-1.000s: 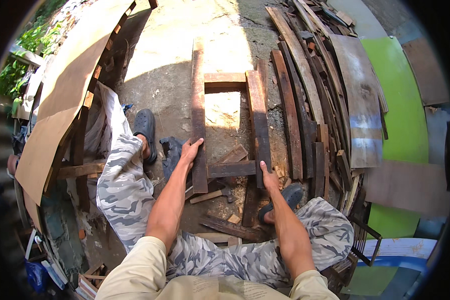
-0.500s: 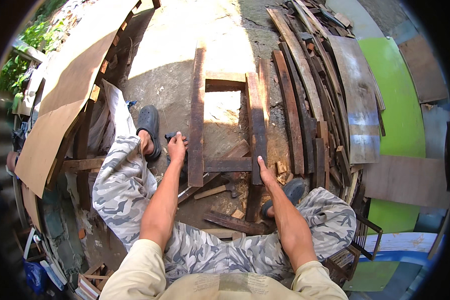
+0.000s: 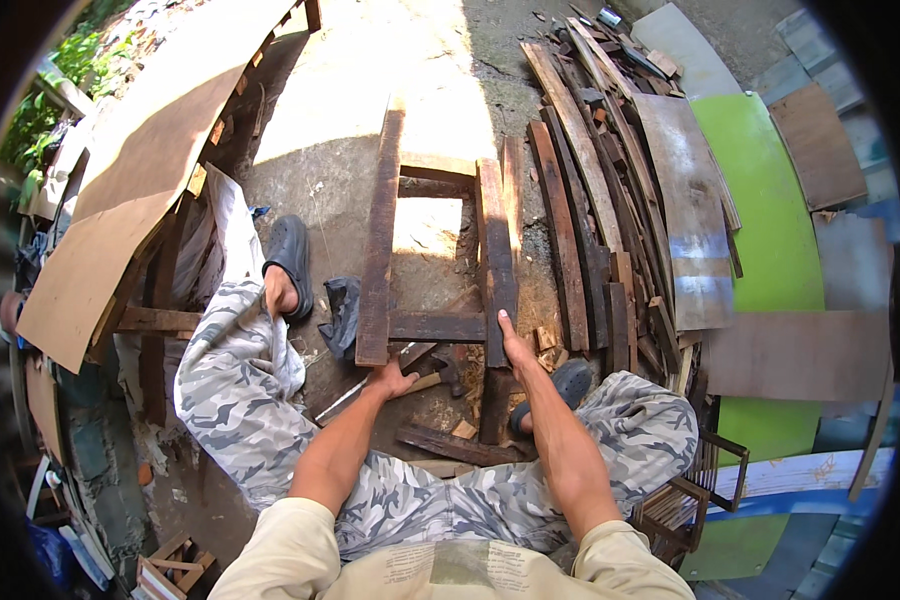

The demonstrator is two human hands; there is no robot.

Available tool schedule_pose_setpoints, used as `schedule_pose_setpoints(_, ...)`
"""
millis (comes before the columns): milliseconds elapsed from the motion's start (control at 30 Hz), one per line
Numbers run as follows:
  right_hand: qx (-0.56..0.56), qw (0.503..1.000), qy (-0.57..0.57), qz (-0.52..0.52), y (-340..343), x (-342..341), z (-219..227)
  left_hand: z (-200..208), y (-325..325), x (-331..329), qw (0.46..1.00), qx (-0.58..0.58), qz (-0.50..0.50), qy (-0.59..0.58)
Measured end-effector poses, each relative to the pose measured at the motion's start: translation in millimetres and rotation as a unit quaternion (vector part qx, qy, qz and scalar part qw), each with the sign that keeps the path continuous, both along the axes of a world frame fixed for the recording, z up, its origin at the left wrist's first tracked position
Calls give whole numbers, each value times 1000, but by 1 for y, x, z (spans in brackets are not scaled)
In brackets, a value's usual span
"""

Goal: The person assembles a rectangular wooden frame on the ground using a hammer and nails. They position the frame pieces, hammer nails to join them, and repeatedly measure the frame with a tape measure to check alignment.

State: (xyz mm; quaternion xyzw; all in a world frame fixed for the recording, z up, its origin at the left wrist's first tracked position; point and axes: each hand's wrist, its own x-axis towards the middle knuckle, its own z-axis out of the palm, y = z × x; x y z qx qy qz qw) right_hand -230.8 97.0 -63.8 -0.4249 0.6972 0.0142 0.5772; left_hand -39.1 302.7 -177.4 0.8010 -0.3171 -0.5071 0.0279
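Observation:
A dark wooden frame [image 3: 372, 270] of two long rails and two crosspieces lies in front of me. My right hand [image 3: 514, 345] grips the near end of its right rail, thumb on the upper face. My left hand [image 3: 387, 380] is low, just below the near end of the left rail. It covers the end of the wooden handle of a hammer [image 3: 426, 382] on the ground; its thumb points right, and its other fingers are mostly hidden. A crumpled dark bag [image 3: 341, 318] lies left of the frame, beside my foot.
Long boards [image 3: 562, 235] are stacked along the right, beside a green panel [image 3: 760, 200]. A brown sheet [image 3: 120, 235] leans over timber on the left. Wood offcuts [image 3: 455, 445] lie between my feet, and a metal rack [image 3: 685, 495] stands by my right knee.
My left hand has let go of the dark bag and moved down and right to the hammer handle. My right hand keeps its grip on the frame. The view has shifted slightly.

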Motion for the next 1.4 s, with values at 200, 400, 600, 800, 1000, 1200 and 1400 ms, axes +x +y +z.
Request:
schedule_pose_setpoints(200,-38,999,28,27,15,1,-27,10,-18,-17,995,27,-45,-80)
schedule_pose_setpoints(400,9,999,-34,-37,25,9,-11,-10,-21,-11,987,48,-107,-110)
schedule_pose_setpoints(600,35,996,-42,-72,5,-20,-34,-62,-21,-13,974,26,-150,-170)
schedule_pose_setpoints(800,22,993,-49,-107,-23,-18,-34,-120,28,-11,939,-139,-86,-301)
schedule_pose_setpoints(1000,-7,992,-62,-114,-82,6,-41,-20,2,-5,978,22,-167,-120)
schedule_pose_setpoints(1200,-88,995,46,0,-104,42,-76,18,16,4,986,56,-153,-34)
schedule_pose_setpoints(1400,-115,992,59,5,-82,43,-106,18,50,10,981,40,-188,20)
